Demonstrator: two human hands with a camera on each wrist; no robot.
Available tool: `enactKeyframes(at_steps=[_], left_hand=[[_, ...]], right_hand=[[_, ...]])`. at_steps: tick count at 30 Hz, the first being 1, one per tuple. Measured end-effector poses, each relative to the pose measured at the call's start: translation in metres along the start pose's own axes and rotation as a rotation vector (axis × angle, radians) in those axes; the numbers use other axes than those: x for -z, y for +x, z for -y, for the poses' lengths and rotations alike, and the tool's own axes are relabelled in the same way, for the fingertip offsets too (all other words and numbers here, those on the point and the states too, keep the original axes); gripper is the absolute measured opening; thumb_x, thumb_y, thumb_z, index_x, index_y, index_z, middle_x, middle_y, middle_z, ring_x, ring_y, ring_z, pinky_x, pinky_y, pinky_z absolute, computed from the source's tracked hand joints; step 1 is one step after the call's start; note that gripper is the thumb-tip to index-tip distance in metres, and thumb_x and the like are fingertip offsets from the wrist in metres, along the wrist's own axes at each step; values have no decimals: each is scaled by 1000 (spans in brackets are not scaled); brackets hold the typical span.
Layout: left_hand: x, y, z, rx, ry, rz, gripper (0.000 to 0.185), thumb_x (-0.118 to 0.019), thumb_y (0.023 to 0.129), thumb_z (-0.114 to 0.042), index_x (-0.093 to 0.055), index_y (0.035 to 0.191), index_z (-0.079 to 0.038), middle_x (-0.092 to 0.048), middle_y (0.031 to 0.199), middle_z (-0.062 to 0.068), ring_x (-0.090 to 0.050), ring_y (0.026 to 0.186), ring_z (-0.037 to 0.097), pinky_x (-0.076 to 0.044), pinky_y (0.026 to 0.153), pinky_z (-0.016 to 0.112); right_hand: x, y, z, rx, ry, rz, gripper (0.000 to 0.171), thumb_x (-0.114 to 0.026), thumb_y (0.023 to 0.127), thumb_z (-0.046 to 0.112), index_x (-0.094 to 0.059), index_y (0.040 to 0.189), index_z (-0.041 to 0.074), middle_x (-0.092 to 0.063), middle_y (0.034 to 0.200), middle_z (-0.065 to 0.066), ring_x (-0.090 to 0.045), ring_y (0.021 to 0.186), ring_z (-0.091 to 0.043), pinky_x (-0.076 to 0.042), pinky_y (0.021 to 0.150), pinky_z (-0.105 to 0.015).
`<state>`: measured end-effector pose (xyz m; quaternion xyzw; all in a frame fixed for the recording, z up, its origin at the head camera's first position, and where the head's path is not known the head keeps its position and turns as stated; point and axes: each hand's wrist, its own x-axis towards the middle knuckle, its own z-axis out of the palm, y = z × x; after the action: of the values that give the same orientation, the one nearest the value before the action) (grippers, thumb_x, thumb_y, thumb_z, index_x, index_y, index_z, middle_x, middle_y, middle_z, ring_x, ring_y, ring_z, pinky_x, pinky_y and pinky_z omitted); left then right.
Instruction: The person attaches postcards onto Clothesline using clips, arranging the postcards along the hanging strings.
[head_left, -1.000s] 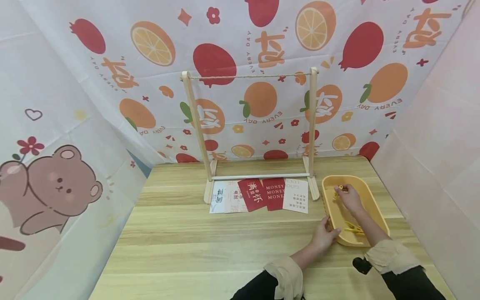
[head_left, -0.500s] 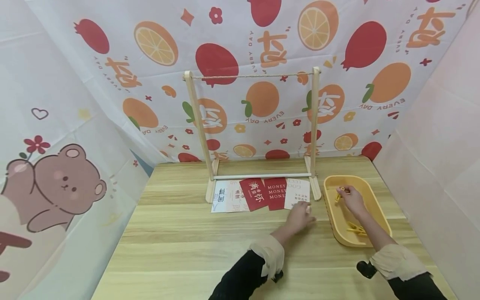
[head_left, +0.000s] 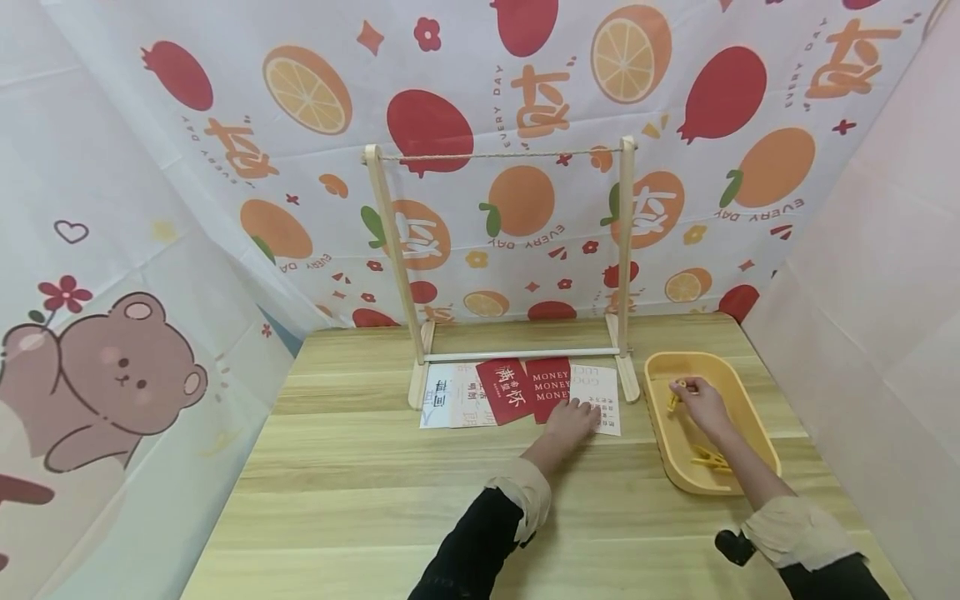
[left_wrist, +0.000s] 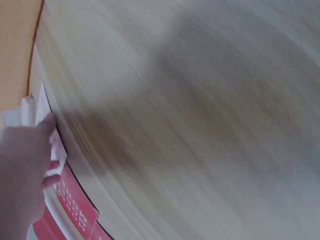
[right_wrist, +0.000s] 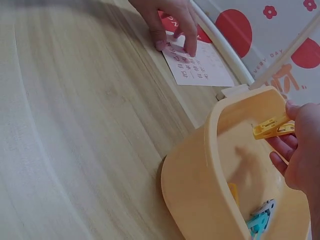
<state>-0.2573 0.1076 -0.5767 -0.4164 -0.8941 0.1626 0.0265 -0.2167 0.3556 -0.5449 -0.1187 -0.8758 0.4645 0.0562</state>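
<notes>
the right hand point(head_left: 703, 404) is over the yellow tub point(right_wrist: 187, 175), and i see a yellow peg point(right_wrist: 272, 128) pinched tight in its fingers, one end poking out free. more pegs point(head_left: 712, 460) lie on the tub's floor.

across to the left hand point(head_left: 572, 422): it's down on the white card point(head_left: 594, 383) at the right end of the row, thumb and forefinger spread apart, tips touching. i can't see a pinch there; the card looks flat on the table point(head_left: 360, 517). a red card point(head_left: 547, 373) sits just beside it, and the wooden rack point(head_left: 626, 242) stands right behind the row.

so i'd call this the picking-up step: peg ready on one side, card under the fingertips on the other. next, i reckon, calls for tipping up the card's near edge so the thumb gets underneath, because pressing flat could just make it skid. i'd want that peg steady meanwhile.
</notes>
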Motion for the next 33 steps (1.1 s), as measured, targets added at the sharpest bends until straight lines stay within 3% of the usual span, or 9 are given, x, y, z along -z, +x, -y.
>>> enactKeyframes(at_steps=[5,9,12,15,20,22,25,30,33], left_hand=[[1,-6,9,-154,138,-108,27,-51,93,-21,-52,119,-25,-57,108,-8,-54,92,10,-44,79,22],[4,-10,21,-183,188,-363,18,-52,92,-19,-57,108,-22,-60,101,-9,-56,85,9,-45,78,23],[8,-9,32,-124,183,-593,15,-54,90,-19,-60,104,-19,-63,97,-8,-59,84,9,-47,79,25],[14,-6,43,-34,127,-761,14,-59,87,-20,-62,99,-16,-66,93,-7,-60,85,11,-47,81,28],[28,-2,57,118,-2,-931,8,-62,84,-23,-68,86,-18,-65,90,-5,-58,84,13,-47,78,29],[33,-3,60,150,-46,-942,8,-62,85,-23,-70,84,-20,-61,86,-4,-56,79,13,-46,71,26],[38,-6,64,153,-162,-888,8,-63,86,-22,-71,88,-21,-59,81,-2,-55,71,12,-45,60,23],[44,-15,70,137,-514,-627,13,-55,93,-21,-66,100,-17,-64,90,-5,-59,75,6,-47,58,19],[49,-21,75,160,-700,-506,17,-47,95,-21,-64,97,-15,-63,87,-6,-56,69,4,-47,58,19]], right_hand=[[-1,-3,-3,5,13,2,39,-51,95,26,-51,109,-11,-54,97,-20,-51,83,-21,-45,62,-21],[1,-5,-5,7,32,9,40,-50,96,25,-50,110,-12,-54,96,-20,-51,82,-20,-46,64,-22],[3,-6,-6,5,27,19,41,-48,97,24,-49,113,-13,-55,97,-20,-52,84,-21,-46,67,-25],[6,-6,-6,8,-6,14,42,-46,98,25,-50,113,-14,-56,98,-22,-54,86,-26,-46,69,-28],[9,-8,-6,14,-46,1,44,-45,98,27,-50,112,-15,-58,95,-23,-55,87,-32,-45,69,-30],[10,-9,-6,11,-37,1,44,-46,98,26,-50,111,-15,-58,94,-23,-56,85,-31,-46,69,-30],[11,-11,-6,9,-25,-3,42,-47,97,24,-50,111,-15,-58,93,-21,-56,81,-25,-45,68,-27],[12,-13,-5,13,-21,-18,41,-47,97,23,-50,111,-16,-58,92,-21,-56,80,-23,-45,67,-26],[14,-14,-6,11,-34,-20,44,-47,97,24,-49,112,-17,-58,92,-21,-56,82,-26,-45,67,-26]])
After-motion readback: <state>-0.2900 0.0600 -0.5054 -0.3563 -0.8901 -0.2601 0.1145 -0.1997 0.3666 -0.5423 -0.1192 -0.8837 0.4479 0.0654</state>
